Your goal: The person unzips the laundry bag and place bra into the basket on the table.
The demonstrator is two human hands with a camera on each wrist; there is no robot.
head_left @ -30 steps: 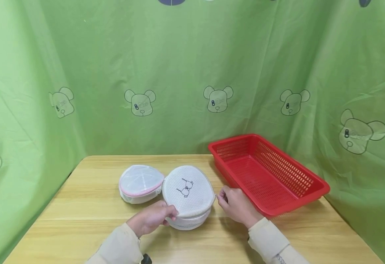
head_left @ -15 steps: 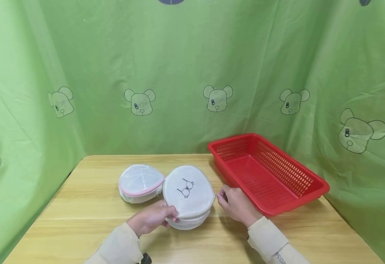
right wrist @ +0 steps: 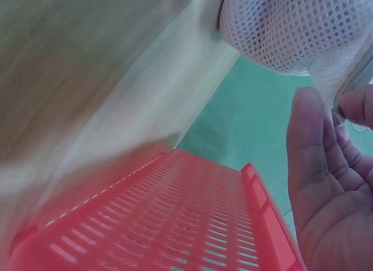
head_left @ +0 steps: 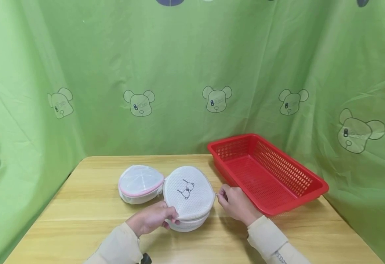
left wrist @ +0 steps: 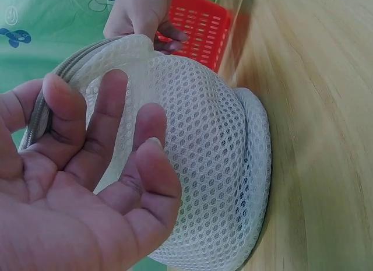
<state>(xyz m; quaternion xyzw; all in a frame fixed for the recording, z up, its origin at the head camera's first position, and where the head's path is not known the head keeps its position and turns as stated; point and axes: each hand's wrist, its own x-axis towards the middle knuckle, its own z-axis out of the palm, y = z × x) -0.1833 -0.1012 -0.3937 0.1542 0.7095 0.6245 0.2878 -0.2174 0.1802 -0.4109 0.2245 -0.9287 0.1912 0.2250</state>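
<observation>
A round white mesh bra wash bag with a line drawing of a bra on its top sits mid-table. My left hand pinches its zipped rim at the near left between thumb and forefinger; in the left wrist view the other fingers curve loosely beside the mesh wall. On the bag's right, my right hand pinches the zipper pull between thumb and forefinger at the end of the zip. The bag's top lies flat over its side wall, its inside hidden.
Left of the bag, close against it, lies a second white wash bag with pink trim. A red slotted plastic basket stands at the right, just beyond my right hand. A green curtain rises behind the wooden table.
The mesh wash bag has shifted very slightly to the right and nearer. Both hands keep their grip in almost the same place.
</observation>
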